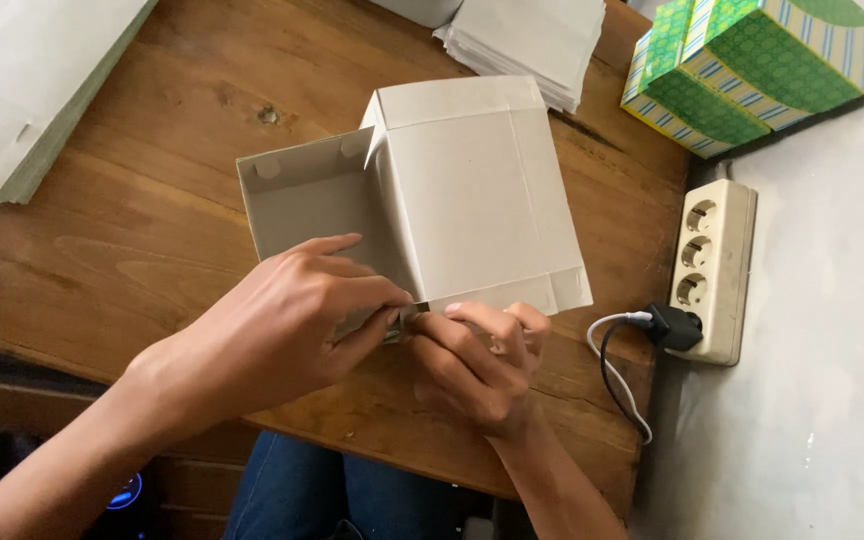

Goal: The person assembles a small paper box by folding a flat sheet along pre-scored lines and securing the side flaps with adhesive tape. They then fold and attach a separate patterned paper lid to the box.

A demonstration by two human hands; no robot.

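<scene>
Half-folded grey cardboard box [452,195] resting mid wooden tabletop [152,250], braced for folding: left hand [272,330] and right hand [482,365] both pinching its near corner flap (grips pressed together).

You had matt grey cardboard in the half-folded box [452,190], smooth and unprinted. The table [142,240] under it was varnished wood, grainy with a knot. The stacked boxes [752,60] looked like glossy printed card, the power strip [714,268] smooth cream plastic.
</scene>
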